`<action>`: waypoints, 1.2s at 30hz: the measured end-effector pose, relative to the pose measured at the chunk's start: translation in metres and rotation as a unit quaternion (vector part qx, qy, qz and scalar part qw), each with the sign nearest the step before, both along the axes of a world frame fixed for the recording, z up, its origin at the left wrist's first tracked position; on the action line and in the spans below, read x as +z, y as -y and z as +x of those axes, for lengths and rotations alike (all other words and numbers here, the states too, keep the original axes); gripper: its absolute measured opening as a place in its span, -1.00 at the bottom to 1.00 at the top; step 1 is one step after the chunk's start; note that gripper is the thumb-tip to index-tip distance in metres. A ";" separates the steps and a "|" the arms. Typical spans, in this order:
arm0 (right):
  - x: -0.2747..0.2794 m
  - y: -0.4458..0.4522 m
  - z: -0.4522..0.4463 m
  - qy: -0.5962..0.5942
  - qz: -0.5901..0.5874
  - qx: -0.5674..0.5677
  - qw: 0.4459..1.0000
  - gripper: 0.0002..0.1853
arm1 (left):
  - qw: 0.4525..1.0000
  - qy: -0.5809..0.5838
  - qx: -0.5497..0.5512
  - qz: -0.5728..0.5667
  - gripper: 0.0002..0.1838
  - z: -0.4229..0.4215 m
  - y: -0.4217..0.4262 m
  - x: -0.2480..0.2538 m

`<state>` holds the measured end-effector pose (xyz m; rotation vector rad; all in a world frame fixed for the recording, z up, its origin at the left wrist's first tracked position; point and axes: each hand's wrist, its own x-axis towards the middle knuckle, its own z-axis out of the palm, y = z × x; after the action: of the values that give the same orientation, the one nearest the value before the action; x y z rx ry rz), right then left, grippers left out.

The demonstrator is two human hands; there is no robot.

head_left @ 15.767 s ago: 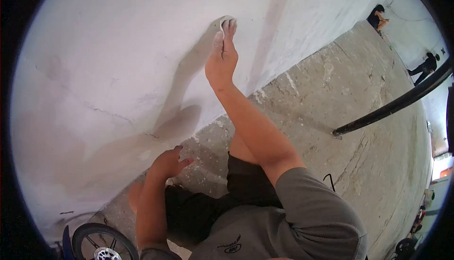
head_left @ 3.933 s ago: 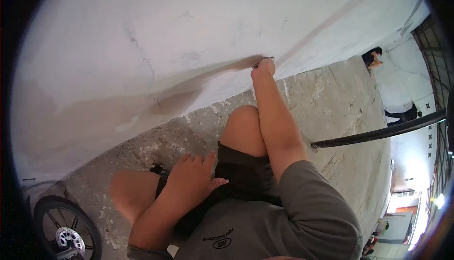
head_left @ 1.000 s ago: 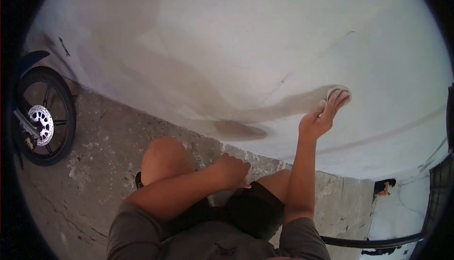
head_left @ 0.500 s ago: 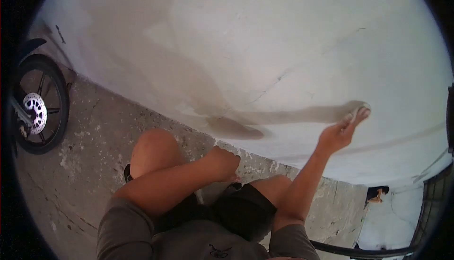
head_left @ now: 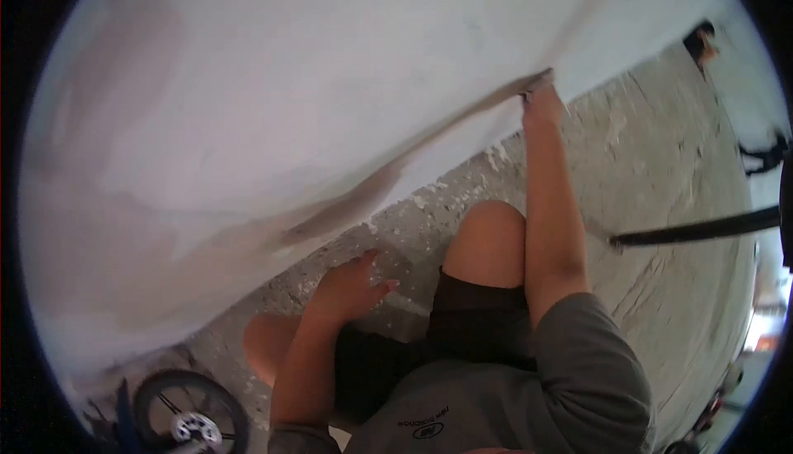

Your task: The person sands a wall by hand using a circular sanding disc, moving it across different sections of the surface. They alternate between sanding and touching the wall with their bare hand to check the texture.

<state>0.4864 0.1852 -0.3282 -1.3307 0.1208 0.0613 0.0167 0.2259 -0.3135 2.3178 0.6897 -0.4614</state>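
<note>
My right hand reaches far out to the low part of the white wall. Its fingers are closed on a small, pale, flat piece, pressed against or very near the wall; what it is made of cannot be told. The arm's shadow runs along the wall toward it. My left hand hangs over the floor between my knees, thumb and fingers apart, holding nothing.
The rough concrete floor has white flecks along the wall's foot. A motorcycle wheel stands at lower left. A dark bar juts in from the right. Another person is low by the wall at far right.
My view has turned to the right. My right hand has moved lower along the wall with the pale piece. My left hand, closed before, has opened its fingers.
</note>
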 end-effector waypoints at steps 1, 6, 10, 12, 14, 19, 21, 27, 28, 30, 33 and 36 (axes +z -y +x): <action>-0.018 0.003 0.008 -0.045 0.027 -0.002 0.999 -0.62 | 0.999 0.014 0.020 -0.020 -0.22 0.004 0.000 -0.005; -0.083 0.002 0.048 -0.188 0.172 0.076 0.964 -0.69 | 0.997 -0.046 0.049 -0.043 -0.22 0.026 -0.010 -0.014; -0.121 0.008 0.062 -0.166 0.028 0.085 0.982 -0.68 | 0.987 -0.118 0.054 -0.094 -0.18 0.054 -0.011 -0.015; -0.118 0.006 0.051 -0.227 0.059 0.023 0.972 -0.70 | 0.986 -0.126 0.050 -0.097 -0.18 0.059 -0.010 -0.022; -0.114 0.002 0.049 -0.348 0.208 -0.114 0.907 -0.73 | 0.985 -0.132 0.049 -0.096 -0.19 0.065 -0.010 -0.025; -0.103 -0.007 0.049 -0.193 0.031 -0.049 0.979 -0.61 | 0.992 -0.096 0.036 -0.078 -0.20 0.065 -0.009 -0.026; -0.080 -0.012 0.044 -0.076 -0.042 -0.056 0.995 -0.55 | 0.992 -0.092 0.040 -0.081 -0.21 0.069 -0.006 -0.018; 0.003 -0.019 -0.013 0.126 0.011 -0.084 0.988 -0.49 | 0.996 -0.038 0.031 -0.079 -0.21 0.050 0.002 -0.007; 0.012 -0.017 -0.021 0.160 -0.010 -0.084 0.983 -0.48 | 0.997 -0.025 0.020 -0.071 -0.20 0.047 0.005 -0.002; 0.028 -0.006 -0.032 0.211 -0.036 -0.082 0.973 -0.47 | 0.998 -0.007 0.005 -0.061 -0.21 0.039 0.009 0.010; 0.035 -0.017 -0.058 0.244 -0.062 -0.040 0.967 -0.44 | 0.998 0.046 0.001 -0.031 -0.21 0.016 0.018 0.016; 0.075 -0.025 -0.121 0.193 0.058 0.044 0.978 -0.43 | 0.995 0.100 0.000 0.012 -0.21 -0.004 0.027 0.022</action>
<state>0.3657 0.2102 -0.2528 -1.2075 -0.2685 -0.1136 0.0130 0.1991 -0.2917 2.3461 0.6011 -0.2167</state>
